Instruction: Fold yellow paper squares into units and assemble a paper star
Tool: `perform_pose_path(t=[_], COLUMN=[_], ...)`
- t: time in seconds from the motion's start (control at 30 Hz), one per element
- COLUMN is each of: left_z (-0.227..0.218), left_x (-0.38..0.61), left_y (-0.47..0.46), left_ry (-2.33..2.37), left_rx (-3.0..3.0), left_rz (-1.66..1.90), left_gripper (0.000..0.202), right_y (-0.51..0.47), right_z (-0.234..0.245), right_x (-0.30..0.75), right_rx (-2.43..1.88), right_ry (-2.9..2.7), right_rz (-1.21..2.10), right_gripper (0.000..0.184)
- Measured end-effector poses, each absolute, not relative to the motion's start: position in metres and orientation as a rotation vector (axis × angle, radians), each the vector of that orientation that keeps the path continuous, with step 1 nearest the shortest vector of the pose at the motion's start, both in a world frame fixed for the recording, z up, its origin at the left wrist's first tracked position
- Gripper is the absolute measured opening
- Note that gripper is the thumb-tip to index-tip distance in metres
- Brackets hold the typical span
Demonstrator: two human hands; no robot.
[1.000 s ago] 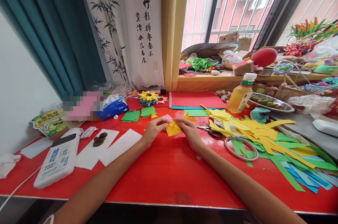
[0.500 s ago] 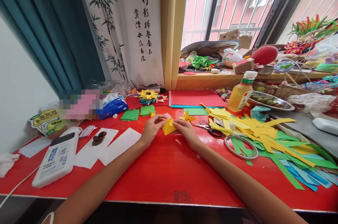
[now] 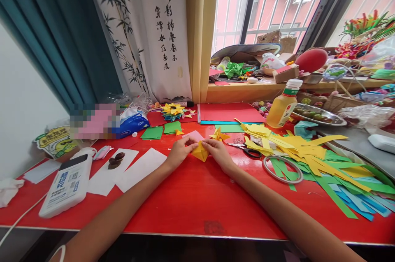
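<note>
A folded piece of yellow paper (image 3: 200,153) is held between both hands, just above the red tabletop (image 3: 182,208). My left hand (image 3: 181,151) is closed, thumb and fingers pinching its left edge. From the other side my right hand (image 3: 219,154) grips its right edge. The paper's lower end comes to a point. Close behind the right hand lies a folded yellow paper shape (image 3: 218,133). A pink paper sheet (image 3: 194,135) shows behind the left hand, with a small yellow folded piece (image 3: 178,132) beside it.
Scissors (image 3: 251,152) and a tape roll (image 3: 282,169) lie right of my hands, beside cut yellow strips (image 3: 296,151). A juice bottle (image 3: 283,105) stands behind. White sheets (image 3: 142,170) and a power bank (image 3: 64,186) are at left. Green squares (image 3: 152,133) lie farther back.
The yellow paper has turned slightly, so its point now faces down toward me. Both hands keep their pinch on it, and the view has shifted a little.
</note>
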State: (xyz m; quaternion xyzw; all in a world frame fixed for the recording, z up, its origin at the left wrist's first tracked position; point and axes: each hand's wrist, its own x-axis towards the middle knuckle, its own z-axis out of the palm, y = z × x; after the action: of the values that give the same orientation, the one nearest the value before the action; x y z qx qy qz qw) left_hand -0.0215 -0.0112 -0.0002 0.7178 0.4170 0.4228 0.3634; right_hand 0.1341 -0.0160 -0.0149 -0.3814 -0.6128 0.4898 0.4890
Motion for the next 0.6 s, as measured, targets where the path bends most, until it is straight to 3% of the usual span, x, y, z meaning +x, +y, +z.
perform_pose_path(t=[0.6], left_z=[-0.0095], left_x=[-0.0238], left_y=[-0.0056], left_ry=[1.118], left_rx=[1.821], left_rz=[1.119], left_gripper=[0.021], right_y=[-0.0168], right_z=[-0.0148], right_x=[0.1341], right_rx=[-0.910], right_ry=[-1.519], right_rz=[1.272], right_gripper=[0.026])
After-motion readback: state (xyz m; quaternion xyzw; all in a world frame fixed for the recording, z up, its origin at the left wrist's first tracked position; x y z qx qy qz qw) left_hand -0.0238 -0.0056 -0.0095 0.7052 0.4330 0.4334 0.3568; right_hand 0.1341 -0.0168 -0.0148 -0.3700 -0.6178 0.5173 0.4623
